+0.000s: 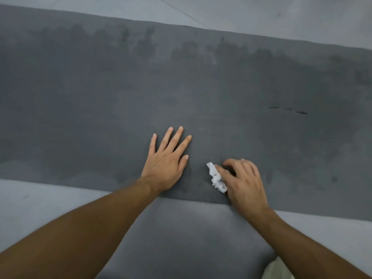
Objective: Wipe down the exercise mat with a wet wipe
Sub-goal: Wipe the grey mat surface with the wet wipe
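The mat (pixel 120 93) lay bare nearly all over: wide room ran left, right and ahead to its far edge, with pale floor (pixel 281 15) beyond. Only the left hand (pixel 167 164), pressed flat, and the right hand (pixel 243 182), curled on a crumpled wipe (pixel 216 178), took up space near the near edge, a narrow gap between them

The exercise mat (pixel 120 101) runs past both side edges, and the right hand (pixel 244 184) apparently hides part of the wet wipe (pixel 216 178).
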`<state>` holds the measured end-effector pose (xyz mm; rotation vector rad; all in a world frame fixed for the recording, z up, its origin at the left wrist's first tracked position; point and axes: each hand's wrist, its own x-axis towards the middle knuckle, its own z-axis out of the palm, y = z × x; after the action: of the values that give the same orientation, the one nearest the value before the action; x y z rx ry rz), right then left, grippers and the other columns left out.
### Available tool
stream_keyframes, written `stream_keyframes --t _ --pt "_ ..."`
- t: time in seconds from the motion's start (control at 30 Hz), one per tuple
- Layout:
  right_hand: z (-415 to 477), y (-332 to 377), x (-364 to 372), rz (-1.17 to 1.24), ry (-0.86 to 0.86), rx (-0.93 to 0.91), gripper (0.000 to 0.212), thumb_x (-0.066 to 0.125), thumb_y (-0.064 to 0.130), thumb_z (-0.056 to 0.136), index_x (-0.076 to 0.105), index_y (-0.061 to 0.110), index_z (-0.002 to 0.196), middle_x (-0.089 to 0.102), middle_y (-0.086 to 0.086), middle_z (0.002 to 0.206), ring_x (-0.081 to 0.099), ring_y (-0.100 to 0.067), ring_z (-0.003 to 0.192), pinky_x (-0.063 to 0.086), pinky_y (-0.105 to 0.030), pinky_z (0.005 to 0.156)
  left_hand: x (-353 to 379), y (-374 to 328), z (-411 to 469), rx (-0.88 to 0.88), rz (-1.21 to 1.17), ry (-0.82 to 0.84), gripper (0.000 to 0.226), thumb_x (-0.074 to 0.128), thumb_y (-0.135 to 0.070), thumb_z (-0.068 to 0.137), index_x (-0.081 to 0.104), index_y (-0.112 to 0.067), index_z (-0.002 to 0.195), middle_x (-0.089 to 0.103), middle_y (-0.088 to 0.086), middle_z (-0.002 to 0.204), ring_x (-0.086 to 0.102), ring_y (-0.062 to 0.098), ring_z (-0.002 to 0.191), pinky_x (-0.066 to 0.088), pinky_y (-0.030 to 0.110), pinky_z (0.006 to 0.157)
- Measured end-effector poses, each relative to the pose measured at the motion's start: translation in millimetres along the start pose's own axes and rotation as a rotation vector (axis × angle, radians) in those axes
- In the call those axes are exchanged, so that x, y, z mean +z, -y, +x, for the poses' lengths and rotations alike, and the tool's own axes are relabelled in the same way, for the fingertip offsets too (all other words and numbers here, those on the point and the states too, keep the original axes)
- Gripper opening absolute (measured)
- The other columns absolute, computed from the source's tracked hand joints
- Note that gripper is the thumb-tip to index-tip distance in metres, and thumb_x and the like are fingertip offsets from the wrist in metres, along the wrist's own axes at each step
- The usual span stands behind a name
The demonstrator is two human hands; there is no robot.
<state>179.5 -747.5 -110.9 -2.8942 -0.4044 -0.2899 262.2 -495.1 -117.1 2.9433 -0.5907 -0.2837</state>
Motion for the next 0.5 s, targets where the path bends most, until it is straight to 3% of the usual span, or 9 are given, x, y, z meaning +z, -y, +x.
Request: stream_keyframes --t 0.1,0.17,0.27,0.33,0.4,0.5 --pt "4 -23 -6 -0.010 0.010 0.240 0.049 0.082 0.003 0.080 0.070 0.011 0.127 0.061 -0.015 0.133 0.058 -0.036 0.116 0.046 -0.049 0.099 2 1 0 0.008 0.016 -0.014 0.061 0.012 -0.052 0.105 0.014 -0.035 0.164 0.003 -0.007 0.173 -0.003 0.019 0.159 0.003 0.057 0.126" --pt "6 -24 -9 0.042 0.035 0.278 0.054 0.070 0.007 0.089 0.058 0.010 0.141 0.050 -0.015 0.150 0.051 -0.036 0.133 0.045 -0.051 0.105 3 2 0 0.013 0.013 -0.026 0.061 0.013 -0.052 0.105 0.016 -0.034 0.163 0.005 -0.006 0.173 -0.001 0.020 0.159 0.004 0.057 0.126" --pt "2 4 -9 0.189 0.199 0.218 0.060 0.042 0.035 0.104 0.027 0.025 0.161 0.023 -0.008 0.169 0.023 -0.027 0.155 0.029 -0.044 0.122 5 2 0 0.015 0.028 -0.035 0.061 0.016 -0.052 0.105 0.017 -0.033 0.164 0.006 -0.004 0.173 0.001 0.021 0.159 0.005 0.058 0.126" --pt "-8 32 -4 0.179 0.345 0.117 0.070 0.034 0.057 0.103 0.010 0.033 0.164 0.006 -0.007 0.172 0.003 -0.023 0.159 0.013 -0.040 0.127 5 3 -1 0.020 0.037 -0.031 0.061 0.015 -0.052 0.105 0.015 -0.033 0.164 0.005 -0.004 0.173 0.000 0.021 0.159 0.004 0.058 0.126" --pt "-18 57 3 0.109 0.407 0.027 0.079 0.030 0.070 0.101 0.011 0.027 0.165 -0.002 -0.009 0.173 -0.004 -0.024 0.159 0.006 -0.040 0.127 5 4 0 0.022 0.035 -0.027 0.062 0.014 -0.053 0.105 0.014 -0.033 0.164 0.003 -0.005 0.173 -0.002 0.021 0.159 0.002 0.058 0.126" --pt "-25 74 7 0.085 0.433 -0.003 0.089 0.027 0.075 0.100 0.015 0.013 0.164 -0.001 -0.005 0.173 -0.002 -0.021 0.159 0.011 -0.042 0.125 5 4 0 0.029 0.043 -0.019 0.062 0.012 -0.053 0.105 0.012 -0.033 0.164 0.001 -0.004 0.173 -0.003 0.020 0.159 0.001 0.057 0.126"
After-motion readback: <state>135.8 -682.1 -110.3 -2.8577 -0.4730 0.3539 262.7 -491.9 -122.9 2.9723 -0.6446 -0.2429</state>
